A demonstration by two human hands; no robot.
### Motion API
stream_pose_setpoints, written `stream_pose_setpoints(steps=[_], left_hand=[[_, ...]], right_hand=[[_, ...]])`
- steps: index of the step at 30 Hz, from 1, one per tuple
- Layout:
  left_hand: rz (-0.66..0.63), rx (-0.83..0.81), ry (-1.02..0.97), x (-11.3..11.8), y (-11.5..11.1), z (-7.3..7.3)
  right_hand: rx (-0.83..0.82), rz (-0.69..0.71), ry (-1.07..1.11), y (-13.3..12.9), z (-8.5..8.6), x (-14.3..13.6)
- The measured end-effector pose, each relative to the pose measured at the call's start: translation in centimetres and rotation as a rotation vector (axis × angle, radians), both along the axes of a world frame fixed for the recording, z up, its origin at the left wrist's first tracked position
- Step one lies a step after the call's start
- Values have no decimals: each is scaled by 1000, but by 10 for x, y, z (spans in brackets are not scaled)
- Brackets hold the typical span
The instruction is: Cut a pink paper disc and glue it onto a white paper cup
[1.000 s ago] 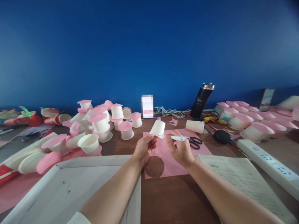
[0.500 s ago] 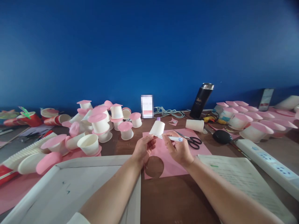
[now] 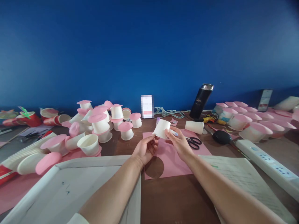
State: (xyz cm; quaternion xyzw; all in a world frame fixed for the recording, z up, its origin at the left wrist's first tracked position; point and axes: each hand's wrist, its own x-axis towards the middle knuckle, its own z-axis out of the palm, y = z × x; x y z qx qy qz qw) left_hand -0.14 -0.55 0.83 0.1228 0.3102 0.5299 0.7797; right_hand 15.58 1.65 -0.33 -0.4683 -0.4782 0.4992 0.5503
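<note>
A heap of white paper cups with pink lids crowds the left of the brown worktop, behind a white tray. The left hand pinches the lower edge of a small white paper cup, fingers closed on it, holding it tilted above a pink paper sheet with a round hole cut out. The right hand grips the cup's right side while also clasping a white pen. Just right lie black scissors, a tipped cup, a black flask and a white power strip.
</note>
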Motion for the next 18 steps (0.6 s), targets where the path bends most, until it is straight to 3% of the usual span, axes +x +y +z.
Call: stream_pose_setpoints(steps=[4,9,13,18], left_hand=[[16,103,93,6,-4,-4],[-7,266,181,13,-8,-8],[100,207,169,10,-2,-11],[188,178,146,8,3,-16]], right_hand=[[-24,9,79,-2,0,-3],[69,-40,-72,0,-3,-4],[376,-255,-186,-2,0,0],[669,-154,-346,-23,15,0]])
